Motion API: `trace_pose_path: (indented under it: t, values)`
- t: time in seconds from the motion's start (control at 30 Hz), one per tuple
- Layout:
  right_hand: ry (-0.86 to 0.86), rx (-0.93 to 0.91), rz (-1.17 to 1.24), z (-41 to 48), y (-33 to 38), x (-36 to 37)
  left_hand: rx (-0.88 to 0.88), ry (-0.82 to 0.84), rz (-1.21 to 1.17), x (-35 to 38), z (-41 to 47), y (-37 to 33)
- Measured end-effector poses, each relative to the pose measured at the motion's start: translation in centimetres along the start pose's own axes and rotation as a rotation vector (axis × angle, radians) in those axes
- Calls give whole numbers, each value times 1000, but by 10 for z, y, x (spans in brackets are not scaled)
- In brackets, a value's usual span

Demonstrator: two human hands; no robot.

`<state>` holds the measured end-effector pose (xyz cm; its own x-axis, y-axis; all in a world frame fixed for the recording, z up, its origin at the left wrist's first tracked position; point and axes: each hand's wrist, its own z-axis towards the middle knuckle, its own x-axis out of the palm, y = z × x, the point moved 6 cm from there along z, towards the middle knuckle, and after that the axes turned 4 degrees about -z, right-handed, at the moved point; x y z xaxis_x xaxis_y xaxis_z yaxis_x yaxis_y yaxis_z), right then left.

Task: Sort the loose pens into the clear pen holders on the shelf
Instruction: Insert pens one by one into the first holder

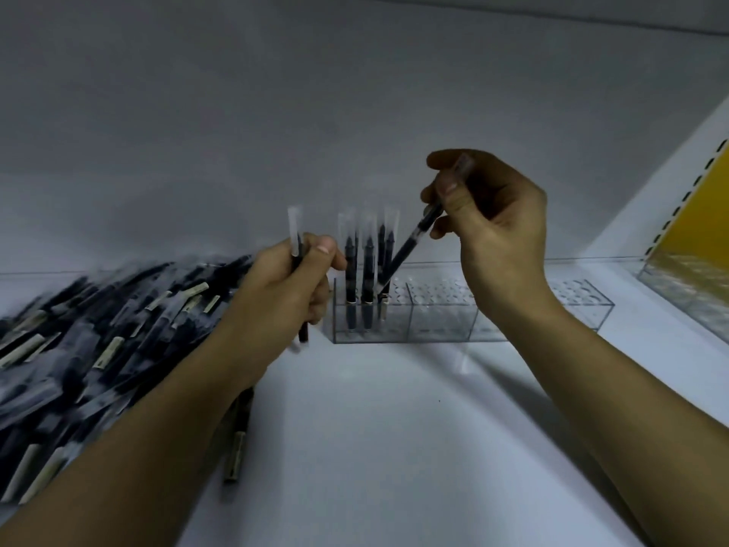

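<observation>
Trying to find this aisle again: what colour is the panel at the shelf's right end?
The panel is yellow; head view shows it.

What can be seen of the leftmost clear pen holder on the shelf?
The leftmost clear pen holder is a transparent, plastic-looking box whose top plate has rows of round holes. It stands on the white shelf, beside a second holder. Several dark pens stand upright in its left holes. The right hand holds a tilted pen whose lower end reaches its top.

shelf (374,428): white | pen pile (98,329): left | clear pen holders (434,325): centre, rear
</observation>
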<state>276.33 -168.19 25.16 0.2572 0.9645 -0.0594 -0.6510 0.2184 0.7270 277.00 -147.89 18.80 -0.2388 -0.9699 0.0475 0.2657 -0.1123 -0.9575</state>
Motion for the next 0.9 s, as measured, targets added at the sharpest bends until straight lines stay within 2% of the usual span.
trace_pose_path:
  t: [0.13,0.3,0.5,0.6,0.9]
  values:
    - [18,-4,-75,3,-3,-1,-69,1,-130,0,5,6]
    - [94,5,-137,2,-7,4,-56,-59,-186,-4,9,5]
    - [222,-95,-337,1,-9,10,15,-195,-48,-11,6,0]
    - [290,-184,-469,-2,-6,15,44,-203,38,-6,3,-5]
    - [269,-234,-475,-6,-2,16,136,-256,115,-11,-1,-15]
